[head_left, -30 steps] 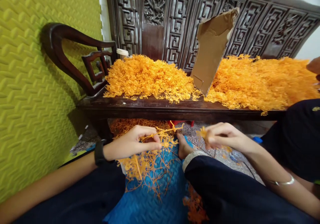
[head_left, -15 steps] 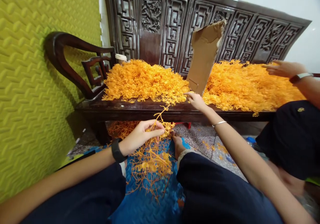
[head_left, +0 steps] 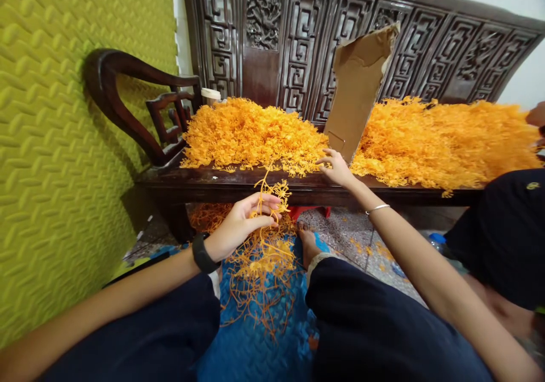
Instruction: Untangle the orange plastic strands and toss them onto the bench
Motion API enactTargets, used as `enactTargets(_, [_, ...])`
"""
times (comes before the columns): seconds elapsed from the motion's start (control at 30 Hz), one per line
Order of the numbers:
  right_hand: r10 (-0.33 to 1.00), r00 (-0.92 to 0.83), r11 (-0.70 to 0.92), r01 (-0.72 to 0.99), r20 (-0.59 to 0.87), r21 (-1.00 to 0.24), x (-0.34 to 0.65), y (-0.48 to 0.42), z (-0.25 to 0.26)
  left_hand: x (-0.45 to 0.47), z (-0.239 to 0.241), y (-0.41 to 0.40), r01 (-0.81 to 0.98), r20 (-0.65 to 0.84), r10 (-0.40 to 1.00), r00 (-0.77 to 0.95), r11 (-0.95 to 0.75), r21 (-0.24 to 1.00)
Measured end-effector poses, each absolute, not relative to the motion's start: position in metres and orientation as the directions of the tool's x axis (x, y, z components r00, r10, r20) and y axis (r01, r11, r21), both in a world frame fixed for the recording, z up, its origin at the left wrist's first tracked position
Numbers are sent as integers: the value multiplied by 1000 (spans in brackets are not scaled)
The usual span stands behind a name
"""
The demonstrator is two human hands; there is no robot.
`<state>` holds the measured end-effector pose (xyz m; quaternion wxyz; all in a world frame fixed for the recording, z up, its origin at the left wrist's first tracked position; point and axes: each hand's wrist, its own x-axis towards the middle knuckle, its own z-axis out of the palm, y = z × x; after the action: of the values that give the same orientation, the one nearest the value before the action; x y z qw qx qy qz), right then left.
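My left hand (head_left: 240,223) is closed on an orange branching plastic stem (head_left: 279,191) with small flower-like pieces on it, held in front of the bench edge. My right hand (head_left: 336,168) hovers at the front right end of the left orange pile (head_left: 255,135), its fingers spread and nothing visible in them. That pile of small orange plastic pieces lies on the dark wooden bench (head_left: 204,183). Below my left hand, a tangle of thin orange stems (head_left: 268,263) hangs or lies between my legs; what bears it cannot be made out.
An upright cardboard piece (head_left: 360,81) divides the left pile from a second orange pile (head_left: 430,143). Another person's hand (head_left: 539,115) is at the right edge. A carved backrest (head_left: 261,75) stands behind; a blue mat (head_left: 238,359) lies on the floor.
My right hand's fingers have spread apart. The stem in my left hand has shifted and turned slightly. The other person's hand has moved right, mostly out of view. The view has shifted slightly.
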<state>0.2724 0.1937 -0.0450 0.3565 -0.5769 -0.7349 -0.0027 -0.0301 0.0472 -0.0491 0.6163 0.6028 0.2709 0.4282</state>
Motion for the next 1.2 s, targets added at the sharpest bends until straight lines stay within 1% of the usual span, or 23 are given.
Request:
enactTargets(0.1, [811, -60, 393, 793, 582, -466, 244, 182, -35, -31, -50, 48, -213, 202, 861, 467, -113, 971])
enactTargets(0.13, [796, -39, 423, 750, 604, -509, 230, 174, -32, -32, -51, 49, -217, 210, 864, 458, -121, 969])
enactTargets(0.2, [770, 39, 499, 585, 637, -639, 201, 153, -28, -33, -52, 50, -222, 223, 873, 433, -137, 966])
enactTargets(0.27, [777, 108, 556, 344, 620, -757, 172, 125, -26, -35, -52, 51, -217, 230, 885, 405, -152, 964])
enactTargets(0.3, [792, 107, 561, 258, 601, -786, 159, 109, -26, -36, -52, 52, -212, 231, 890, 394, -156, 965])
enactTargets(0.37, [817, 33, 562, 179, 576, -807, 142, 77, -27, -38, -52, 51, -212, 232, 895, 380, -159, 964])
enactTargets(0.4, [819, -30, 568, 179, 573, -803, 137, 63, -29, -39, -52, 51, -217, 232, 895, 380, -157, 963])
enactTargets(0.47, [790, -177, 613, 246, 587, -751, 135, 43, -33, -40, -53, 50, -232, 235, 888, 394, -152, 961])
enactTargets(0.57, [675, -390, 738, 361, 626, -570, 143, 29, -39, -40, -53, 50, -251, 247, 867, 433, -148, 957])
enactTargets(0.63, [601, -481, 799, 386, 638, -462, 149, 29, -41, -39, -54, 49, -267, 255, 851, 460, -142, 953])
enactTargets(0.73, [554, -530, 831, 404, 642, -383, 154, 33, -44, -38, -55, 48, -270, 253, 823, 509, -126, 955])
enactTargets(0.87, [536, -566, 844, 383, 626, -375, 158, 38, -47, -39, -53, 47, -207, 235, 799, 553, -141, 968])
enactTargets(0.97, [530, -594, 848, 372, 605, -378, 160, 40, -49, -42, -50, 46, -123, 195, 789, 582, -152, 981])
enactTargets(1.07, [541, -599, 841, 377, 590, -388, 161, 40, -51, -42, -48, 45, -28, 167, 805, 570, -184, 982])
enactTargets(1.13, [566, -587, 823, 369, 579, -431, 162, 39, -50, -42, -49, 45, 35, 171, 820, 546, -226, 974])
enactTargets(1.2, [620, -549, 781, 357, 561, -513, 162, 38, -49, -41, -50, 46, 96, 181, 828, 531, -270, 958])
